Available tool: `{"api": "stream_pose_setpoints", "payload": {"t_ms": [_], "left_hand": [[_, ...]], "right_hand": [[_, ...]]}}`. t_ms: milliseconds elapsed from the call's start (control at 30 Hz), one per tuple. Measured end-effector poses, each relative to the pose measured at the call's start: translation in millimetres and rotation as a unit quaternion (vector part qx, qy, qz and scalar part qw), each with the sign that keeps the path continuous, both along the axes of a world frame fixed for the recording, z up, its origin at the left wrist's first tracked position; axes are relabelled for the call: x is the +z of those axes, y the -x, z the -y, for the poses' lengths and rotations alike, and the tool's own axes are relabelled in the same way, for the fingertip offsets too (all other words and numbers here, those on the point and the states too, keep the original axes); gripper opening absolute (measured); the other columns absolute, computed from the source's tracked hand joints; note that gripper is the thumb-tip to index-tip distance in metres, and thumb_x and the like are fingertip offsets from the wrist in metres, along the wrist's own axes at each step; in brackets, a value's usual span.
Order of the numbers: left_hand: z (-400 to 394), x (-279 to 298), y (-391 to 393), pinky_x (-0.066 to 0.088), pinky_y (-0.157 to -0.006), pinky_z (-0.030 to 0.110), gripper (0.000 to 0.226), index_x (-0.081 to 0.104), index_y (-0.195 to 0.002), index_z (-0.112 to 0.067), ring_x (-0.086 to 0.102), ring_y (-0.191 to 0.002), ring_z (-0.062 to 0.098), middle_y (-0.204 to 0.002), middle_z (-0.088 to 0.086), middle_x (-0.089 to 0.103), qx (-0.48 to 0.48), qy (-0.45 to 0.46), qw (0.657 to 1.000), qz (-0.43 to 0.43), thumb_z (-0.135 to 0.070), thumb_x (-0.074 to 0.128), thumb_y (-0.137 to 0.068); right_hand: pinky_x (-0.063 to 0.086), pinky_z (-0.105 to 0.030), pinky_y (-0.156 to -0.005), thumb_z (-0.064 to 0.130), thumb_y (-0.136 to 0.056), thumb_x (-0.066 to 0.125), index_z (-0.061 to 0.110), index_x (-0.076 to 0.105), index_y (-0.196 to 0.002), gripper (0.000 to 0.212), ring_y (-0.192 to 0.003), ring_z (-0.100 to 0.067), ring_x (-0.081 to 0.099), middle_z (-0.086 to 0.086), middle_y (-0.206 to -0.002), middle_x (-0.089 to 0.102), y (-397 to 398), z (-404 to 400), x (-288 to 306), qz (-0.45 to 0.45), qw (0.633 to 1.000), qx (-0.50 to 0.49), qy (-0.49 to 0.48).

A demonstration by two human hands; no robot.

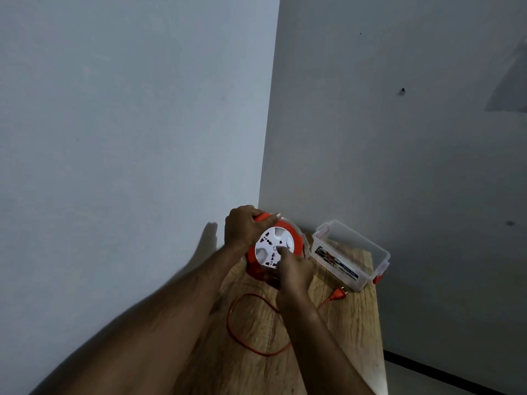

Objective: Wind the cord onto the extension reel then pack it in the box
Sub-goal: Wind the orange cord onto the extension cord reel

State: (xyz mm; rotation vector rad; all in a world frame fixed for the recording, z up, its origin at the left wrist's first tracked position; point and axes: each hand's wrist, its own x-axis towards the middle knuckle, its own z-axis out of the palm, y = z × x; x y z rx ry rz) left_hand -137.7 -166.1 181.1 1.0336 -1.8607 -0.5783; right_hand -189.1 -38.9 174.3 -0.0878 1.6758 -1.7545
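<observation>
An orange extension reel (pixel 296 238) with a white socket face (pixel 271 246) stands tilted on the wooden table (pixel 256 372). My left hand (pixel 242 228) grips its orange handle at the top. My right hand (pixel 293 270) presses fingers onto the middle of the white face. An orange cord (pixel 232 329) lies in a loose loop on the table in front of the reel. Its plug (pixel 339 294) rests beside the box. A clear plastic box (pixel 352 253) with orange clips stands open to the right of the reel.
The table sits in a corner, with grey walls (pixel 128 124) close on the left and behind. A box lid (pixel 298 226) seems to lean behind the reel. The table's right edge (pixel 377 323) drops to the floor.
</observation>
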Motion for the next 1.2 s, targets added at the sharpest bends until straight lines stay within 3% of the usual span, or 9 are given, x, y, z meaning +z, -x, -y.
{"api": "stream_pose_setpoints", "payload": {"t_ms": [100,167,433,633,767,933,1033,1133,1200], "left_hand": [[3.0,5.0,-0.5,0.041,-0.051,0.015,0.065,0.071,-0.069,-0.027,0.059,-0.052,0.003,-0.058,-0.021,0.055,-0.008,-0.005,1.0,0.002,-0.088,0.048,-0.068],[2.8,7.4,-0.2,0.044,-0.051,0.018,0.06,0.065,-0.063,-0.029,0.06,-0.052,0.005,-0.057,-0.018,0.058,-0.015,-0.007,1.0,0.011,-0.087,0.049,-0.069],[-3.6,4.6,6.8,0.036,-0.053,0.012,0.041,0.07,-0.071,-0.026,0.056,-0.053,0.005,-0.061,-0.016,0.061,-0.054,-0.007,0.998,0.015,-0.066,0.069,-0.079],[1.6,8.8,2.9,0.033,-0.051,0.005,0.049,0.078,-0.077,-0.02,0.057,-0.053,0.0,-0.058,-0.024,0.054,-0.063,0.003,0.998,0.026,-0.068,0.069,-0.078],[0.5,8.5,4.1,0.033,-0.046,0.006,0.049,0.078,-0.075,-0.021,0.058,-0.054,0.0,-0.057,-0.024,0.053,-0.066,0.015,0.997,0.027,-0.069,0.069,-0.077],[-4.8,4.3,9.9,0.036,-0.053,0.013,0.051,0.079,-0.081,-0.02,0.056,-0.056,0.002,-0.064,-0.019,0.058,-0.067,0.021,0.997,0.038,-0.069,0.071,-0.076],[-8.6,2.0,10.2,0.032,-0.051,0.013,0.049,0.078,-0.077,-0.02,0.052,-0.053,0.001,-0.058,-0.022,0.047,-0.062,0.037,0.996,0.047,-0.069,0.072,-0.075],[-4.3,-0.1,6.9,0.037,-0.052,0.015,0.051,0.077,-0.076,-0.019,0.055,-0.053,0.002,-0.058,-0.02,0.051,-0.059,0.034,0.997,0.037,-0.069,0.07,-0.076],[0.4,-1.0,4.6,0.045,-0.051,0.019,0.058,0.076,-0.073,-0.019,0.059,-0.053,0.004,-0.059,-0.017,0.057,-0.055,0.024,0.998,0.036,-0.075,0.064,-0.074]], "right_hand": [[0.054,-0.013,-0.06,0.034,-0.09,0.071,0.019,0.065,-0.122,0.036,-0.079,-0.008,0.071,0.003,-0.1,0.073,-4.1,-19.6,-21.7,-0.45,0.891,0.003,-0.059],[0.047,-0.011,-0.069,0.038,-0.089,0.072,0.017,0.064,-0.126,0.043,-0.088,-0.013,0.07,-0.001,-0.113,0.071,-3.0,-21.4,-24.3,-0.596,0.798,0.016,-0.092],[0.052,-0.024,-0.072,0.057,-0.075,0.079,0.016,0.055,-0.133,0.075,-0.1,-0.028,0.066,-0.015,-0.136,0.051,8.3,-2.6,-20.1,-0.65,0.737,0.088,-0.165],[0.059,-0.036,-0.088,0.045,-0.074,0.084,0.019,0.057,-0.128,0.065,-0.114,-0.021,0.059,-0.003,-0.132,0.053,11.5,6.9,-23.0,-0.536,0.838,0.083,-0.058],[0.058,-0.021,-0.076,0.041,-0.07,0.088,0.022,0.062,-0.113,0.054,-0.104,-0.015,0.066,0.008,-0.113,0.063,4.9,12.7,-24.7,-0.433,0.901,0.003,0.007],[0.058,-0.046,-0.09,0.04,-0.072,0.089,0.019,0.057,-0.118,0.06,-0.116,-0.03,0.061,-0.004,-0.12,0.061,-0.3,29.3,-14.0,-0.027,0.996,-0.08,-0.036],[0.047,-0.05,-0.106,0.031,-0.083,0.081,0.008,0.037,-0.148,0.082,-0.135,-0.037,0.046,-0.015,-0.145,0.047,5.6,31.6,5.7,0.349,0.929,-0.099,0.071],[0.058,-0.047,-0.08,0.02,-0.089,0.076,0.003,0.043,-0.139,0.062,-0.133,-0.039,0.049,-0.018,-0.145,0.049,9.2,32.8,14.9,0.409,0.898,-0.1,0.13],[0.052,-0.045,-0.084,0.023,-0.094,0.069,0.004,0.037,-0.146,0.064,-0.131,-0.039,0.051,-0.018,-0.146,0.048,5.2,30.3,17.4,0.382,0.913,-0.062,0.131]]}}
